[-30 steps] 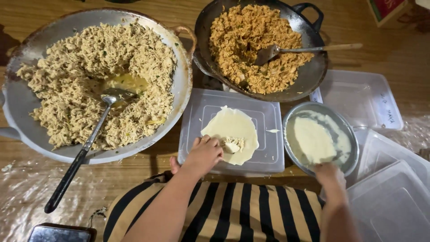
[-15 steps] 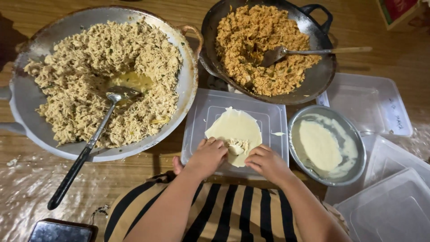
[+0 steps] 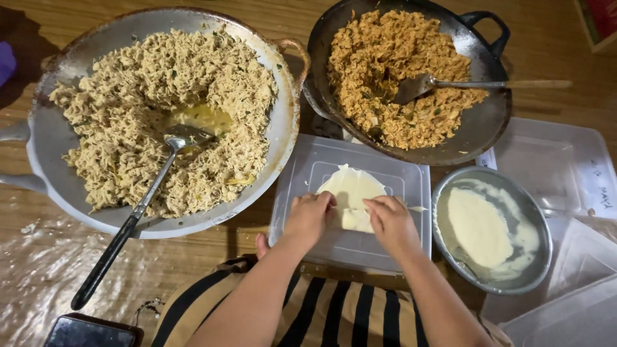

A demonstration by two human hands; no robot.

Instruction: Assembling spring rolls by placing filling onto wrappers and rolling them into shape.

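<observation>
A thin pale wrapper (image 3: pixel 351 186) lies on an upturned clear plastic lid (image 3: pixel 308 168) in front of me. My left hand (image 3: pixel 309 217) and my right hand (image 3: pixel 389 220) both press on its near edge, fingers curled over a folded part with a bit of filling under it. To the right stands a round metal bowl (image 3: pixel 538 218) with pale batter and a flat white piece in it. A large grey wok (image 3: pixel 283 122) of pale shredded filling with a spoon (image 3: pixel 135 215) is at the left. A black wok (image 3: pixel 488 122) of orange-brown shredded filling with a spatula (image 3: pixel 475 83) is at the back.
Clear plastic containers and lids (image 3: pixel 565 167) are stacked at the right. A dark phone (image 3: pixel 90 332) lies at the lower left on a clear plastic sheet (image 3: pixel 38 276) over the wooden floor. My striped garment (image 3: pixel 321 315) fills the bottom edge.
My right hand left the metal bowl and came left onto the wrapper. Both hands now fold the wrapper's near edge. The view has drawn closer.
</observation>
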